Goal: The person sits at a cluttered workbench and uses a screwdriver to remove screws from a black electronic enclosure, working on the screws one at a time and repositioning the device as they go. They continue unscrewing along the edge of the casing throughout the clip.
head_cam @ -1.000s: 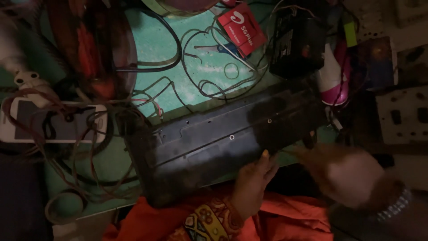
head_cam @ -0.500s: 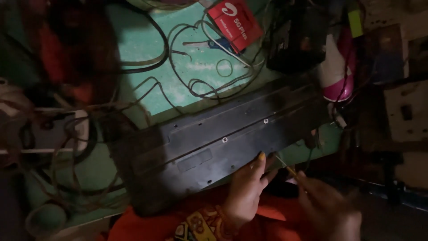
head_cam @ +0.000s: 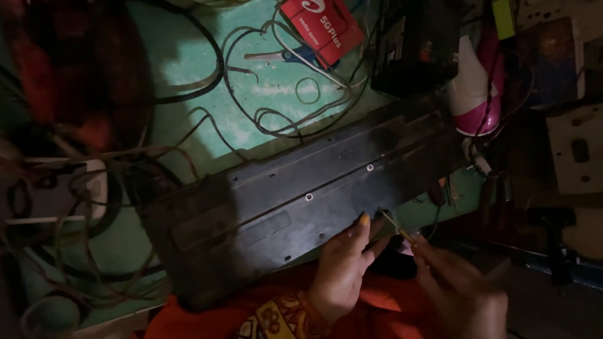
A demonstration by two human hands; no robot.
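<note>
— Black plastic, that long casing — it's lying face down, slanting across the green counter, its near edge hanging over the counter's front edge above the orange cloth.

— And the hands?

— The left hand is pressing flat on the casing's near edge, fingers spread, grasping nothing. The right hand is clenched around a thin screwdriver, its tip pointing into a hole by the near edge.

— How should that be done well?

— I'd judge the tip needs seating squarely before turning, shaft in line with the hole, the left hand bearing down so the casing isn't sliding. Light is poor, so feel matters.

— Anything crowding it?

— Tangled wires are lying towards the back edge, a red card and scissors beyond them, a pink-and-white bottle touching the casing's far right end.
</note>
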